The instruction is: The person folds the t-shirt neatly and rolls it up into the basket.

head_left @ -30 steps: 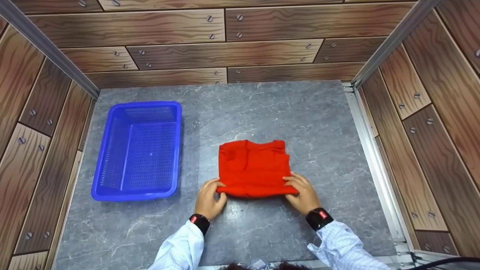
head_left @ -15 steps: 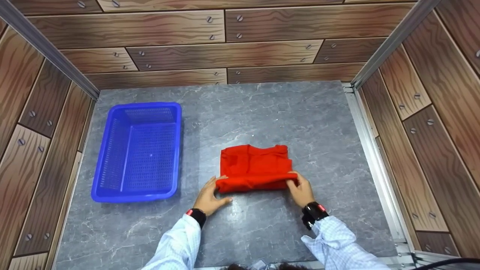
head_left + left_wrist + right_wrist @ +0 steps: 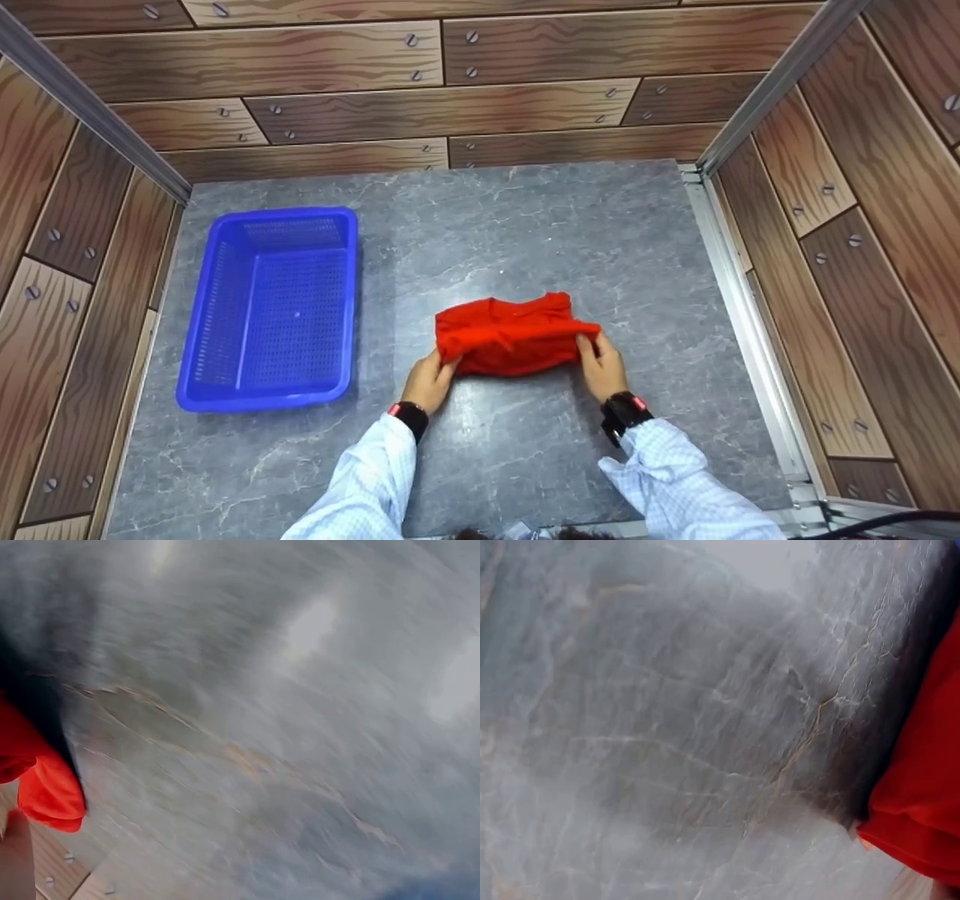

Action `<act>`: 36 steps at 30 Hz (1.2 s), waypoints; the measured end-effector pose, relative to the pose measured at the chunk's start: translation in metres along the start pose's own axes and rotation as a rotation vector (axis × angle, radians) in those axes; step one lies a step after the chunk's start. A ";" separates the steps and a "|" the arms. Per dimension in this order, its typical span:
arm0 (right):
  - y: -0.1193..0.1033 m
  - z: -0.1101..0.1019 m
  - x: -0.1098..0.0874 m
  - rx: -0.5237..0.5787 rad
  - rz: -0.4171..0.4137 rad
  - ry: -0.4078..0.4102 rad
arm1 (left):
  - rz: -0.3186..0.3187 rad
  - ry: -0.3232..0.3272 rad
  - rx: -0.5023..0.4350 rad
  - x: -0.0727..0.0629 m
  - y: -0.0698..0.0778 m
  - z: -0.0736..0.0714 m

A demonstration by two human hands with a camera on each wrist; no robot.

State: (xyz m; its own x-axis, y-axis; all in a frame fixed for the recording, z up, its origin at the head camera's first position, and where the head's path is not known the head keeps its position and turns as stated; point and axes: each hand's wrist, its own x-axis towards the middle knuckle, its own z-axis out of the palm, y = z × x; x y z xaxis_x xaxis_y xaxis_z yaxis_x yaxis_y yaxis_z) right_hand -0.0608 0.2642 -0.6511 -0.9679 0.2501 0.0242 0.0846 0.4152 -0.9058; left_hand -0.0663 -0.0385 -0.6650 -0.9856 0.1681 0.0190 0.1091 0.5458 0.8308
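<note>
A folded red shirt (image 3: 517, 349) lies on the grey marbled tabletop in the head view, its neckline toward the back. Its near part is lifted and turned up over the rest. At the left end, my left hand (image 3: 426, 384) grips the cloth between thumb and fingers. My right hand (image 3: 604, 373) pinches the raised right corner, thumb on the near side. In the left wrist view a bit of the red shirt (image 3: 52, 791) shows at the left edge beside a fingertip. The right wrist view has the red shirt (image 3: 926, 802) along its right edge, with the fingers mostly hidden.
A blue perforated plastic basket (image 3: 262, 402) stands on the left of the grey tabletop (image 3: 480, 225), with nothing in it. Wood-patterned walls (image 3: 345, 64) enclose the back and both sides. A metal rail (image 3: 739, 315) runs along the right edge.
Both hands have raised the shirt's near edge and turned it away from the person, so the shirt now looks shorter front to back. The left thumb has closed in against the cloth.
</note>
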 end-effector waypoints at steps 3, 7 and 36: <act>0.001 0.004 0.013 0.012 0.042 -0.002 | -0.044 0.035 -0.074 0.006 0.002 0.005; 0.002 0.006 0.030 -0.009 0.105 -0.109 | -0.117 0.060 -0.147 0.012 0.004 0.009; 0.008 0.049 0.033 -0.325 0.166 0.062 | -0.378 0.426 -0.035 0.029 0.000 0.033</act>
State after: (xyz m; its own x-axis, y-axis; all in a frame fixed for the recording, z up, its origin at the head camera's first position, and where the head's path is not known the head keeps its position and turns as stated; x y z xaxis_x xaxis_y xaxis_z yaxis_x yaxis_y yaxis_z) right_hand -0.1035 0.2330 -0.6782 -0.9194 0.3856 -0.0770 0.3195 0.6184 -0.7180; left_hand -0.0904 -0.0064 -0.6832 -0.9211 -0.3836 -0.0669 -0.2588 0.4747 0.8412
